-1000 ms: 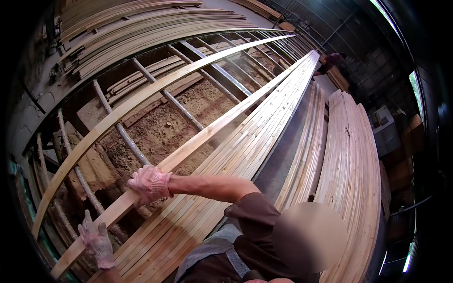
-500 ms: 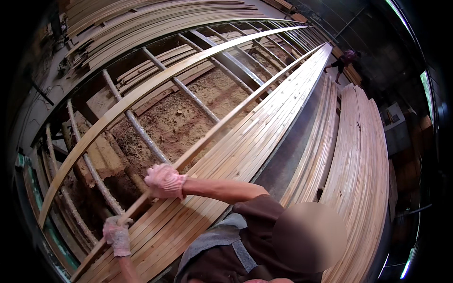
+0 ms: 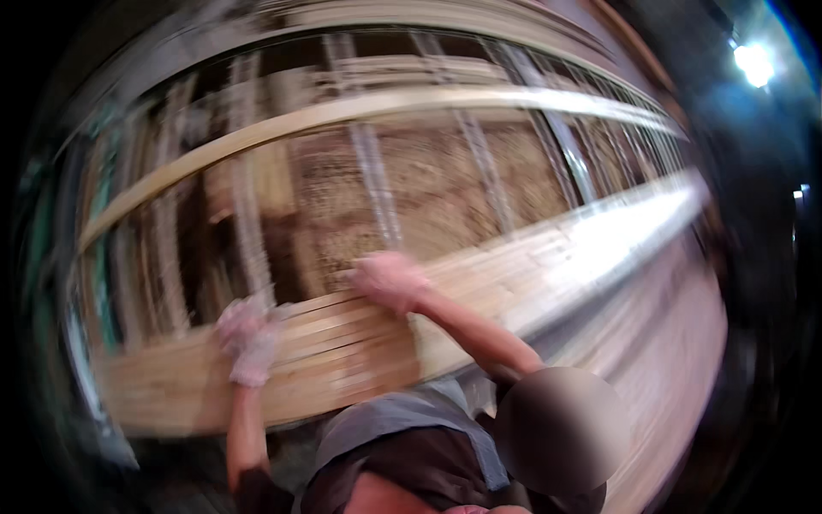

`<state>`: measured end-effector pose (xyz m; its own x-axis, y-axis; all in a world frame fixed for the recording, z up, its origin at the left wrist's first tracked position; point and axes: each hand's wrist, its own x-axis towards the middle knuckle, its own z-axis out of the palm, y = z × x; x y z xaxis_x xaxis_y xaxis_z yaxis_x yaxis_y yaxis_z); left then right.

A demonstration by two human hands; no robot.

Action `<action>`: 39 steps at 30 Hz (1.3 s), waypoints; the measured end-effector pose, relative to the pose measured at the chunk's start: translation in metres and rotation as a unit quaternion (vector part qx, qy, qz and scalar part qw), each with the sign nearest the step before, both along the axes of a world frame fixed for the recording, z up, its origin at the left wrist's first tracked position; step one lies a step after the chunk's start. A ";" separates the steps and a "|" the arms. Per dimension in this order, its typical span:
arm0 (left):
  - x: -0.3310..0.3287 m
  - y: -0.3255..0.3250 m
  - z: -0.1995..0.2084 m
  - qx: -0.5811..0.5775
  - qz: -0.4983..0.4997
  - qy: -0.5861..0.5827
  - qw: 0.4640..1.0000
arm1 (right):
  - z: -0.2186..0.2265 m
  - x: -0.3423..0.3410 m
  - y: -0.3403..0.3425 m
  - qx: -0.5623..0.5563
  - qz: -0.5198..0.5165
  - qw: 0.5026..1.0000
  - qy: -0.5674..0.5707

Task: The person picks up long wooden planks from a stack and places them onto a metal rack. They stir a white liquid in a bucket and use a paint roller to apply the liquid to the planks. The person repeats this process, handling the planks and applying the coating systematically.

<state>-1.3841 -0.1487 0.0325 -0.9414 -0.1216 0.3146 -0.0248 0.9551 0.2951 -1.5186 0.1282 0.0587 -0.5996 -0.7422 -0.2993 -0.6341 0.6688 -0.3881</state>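
A row of long pale wooden strips (image 3: 514,295) lies side by side along the near side of a roller frame. My left hand (image 3: 248,338), in a pale work glove, is closed over the row's far edge toward the left. Farther right along that edge, my right hand (image 3: 391,281), gloved too, closes over the outermost wooden strip (image 3: 321,307). That strip now lies against the others. Motion blur softens both hands, and their fingertips are partly hidden behind the edge. Beyond them, a single long board (image 3: 300,126) rests across the rollers.
Metal rollers (image 3: 374,184) cross the frame with gaps between them. Sawdust (image 3: 428,176) covers the ground below. More stacked boards (image 3: 634,343) lie at the right, and others (image 3: 411,13) at the far side. A bright lamp (image 3: 753,64) shines at upper right.
My view has swung, so the frame and boards lie more crosswise. The strip that stood apart from the row is now against it, with both hands still at it.
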 end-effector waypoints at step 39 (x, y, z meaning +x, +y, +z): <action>0.181 0.134 -0.020 -0.023 0.007 -0.074 0.997 | -0.028 -0.019 0.021 0.056 0.025 0.970 -0.236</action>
